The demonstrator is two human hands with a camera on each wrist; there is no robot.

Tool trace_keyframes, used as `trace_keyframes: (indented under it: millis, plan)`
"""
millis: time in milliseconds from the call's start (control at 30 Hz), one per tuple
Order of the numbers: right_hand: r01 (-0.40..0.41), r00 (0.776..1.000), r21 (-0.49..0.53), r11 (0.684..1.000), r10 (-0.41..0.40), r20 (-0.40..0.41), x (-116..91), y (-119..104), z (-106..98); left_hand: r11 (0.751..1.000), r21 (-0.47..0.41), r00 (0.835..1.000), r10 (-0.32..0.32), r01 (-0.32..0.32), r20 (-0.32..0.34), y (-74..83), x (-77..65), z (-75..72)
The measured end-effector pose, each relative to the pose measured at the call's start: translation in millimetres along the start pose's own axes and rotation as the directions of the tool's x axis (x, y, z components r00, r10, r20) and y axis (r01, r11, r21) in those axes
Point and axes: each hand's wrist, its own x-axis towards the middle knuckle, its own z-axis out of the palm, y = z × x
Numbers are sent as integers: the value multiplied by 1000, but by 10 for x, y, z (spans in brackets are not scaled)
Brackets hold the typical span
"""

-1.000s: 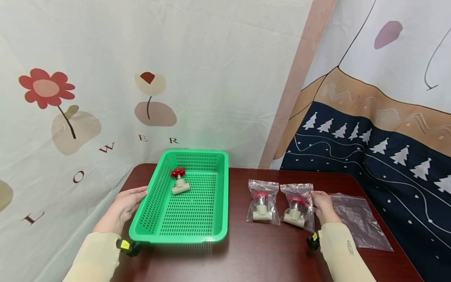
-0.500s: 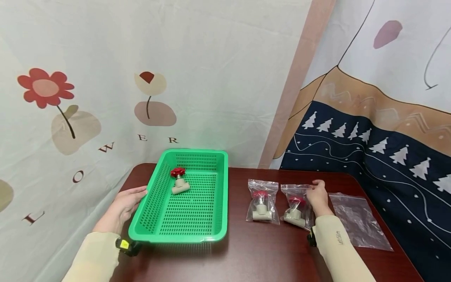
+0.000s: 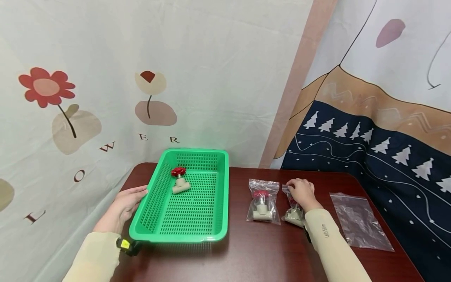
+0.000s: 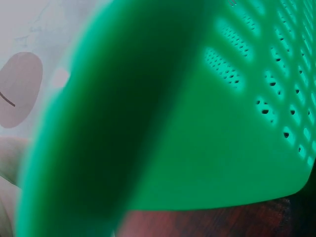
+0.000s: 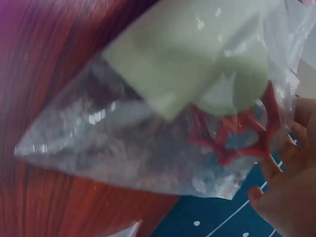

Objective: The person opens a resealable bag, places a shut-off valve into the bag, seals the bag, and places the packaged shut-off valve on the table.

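Note:
In the head view my left hand rests against the left side of a green plastic basket, fingers mostly straight with the tips at the rim. A cream stop valve with a red handwheel lies inside it. My right hand lies over the top of a clear zip bag, covering much of it. Inside is another cream valve; its red handwheel shows beside my fingers in the right wrist view. Whether the fingertips pinch the bag or just press it, I cannot tell.
Left of that bag lies a second zip bag holding a similar valve. A flat clear bag lies near the right edge of the dark red-brown table. Printed curtains hang behind and to the right.
My right hand has moved from the right edge of the bag leftward across its top and now covers the handwheel. The left hand and basket have stayed in place.

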Motion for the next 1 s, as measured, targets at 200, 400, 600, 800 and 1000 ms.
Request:
trace_keyframes:
  millis: [200, 400, 600, 800, 1000]
  plan:
    - [-82, 991, 161, 984, 98, -95, 10, 25, 99, 1000, 10, 1000, -6, 6, -7, 2, -9, 4]
    - [-120, 982, 275, 954, 155, -110, -7, 102, 173, 1000, 3, 1000, -9, 9, -13, 1, -15, 17]
    - [-101, 982, 166, 981, 125, -144, -81, 46, 116, 1000, 19, 1000, -9, 9, -13, -1, -7, 27]
    - [-141, 981, 55, 988, 147, -123, -342, -124, 0, 1000, 16, 1000, 1, -1, -1, -10, 5, 28]
    - [-129, 991, -12, 992, 129, 19, -538, -226, 45, 1000, 12, 1000, 6, -6, 6, -13, 6, 7]
